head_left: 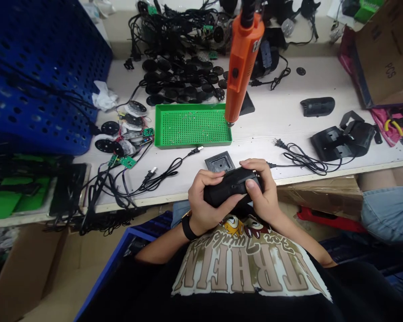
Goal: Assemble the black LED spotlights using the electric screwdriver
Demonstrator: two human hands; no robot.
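A black plastic housing (pixel 221 188) is held between both hands near the table's front edge, close to the body. My left hand (pixel 206 197) wraps round its left end, with a black band on the wrist. On the right end my right hand (pixel 263 192) has closed, its thumb pressed on the top face. Just beyond the housing lies a square dark fixture (pixel 219 162) with a recess. An orange electric screwdriver (pixel 242 67) hangs tip down above the back rim of the table area, over the right end of a green perforated tray (pixel 193 143) with small screws.
Circuit boards (pixel 126 162) with wires and cables lie left, by a blue crate (pixel 47 67). Rows of black discs (pixel 184 80) stand behind the tray. At right are a black shell (pixel 318 107), an assembled unit (pixel 327 143) with a cord, a cardboard box (pixel 387 58) and a person's knee (pixel 389 205).
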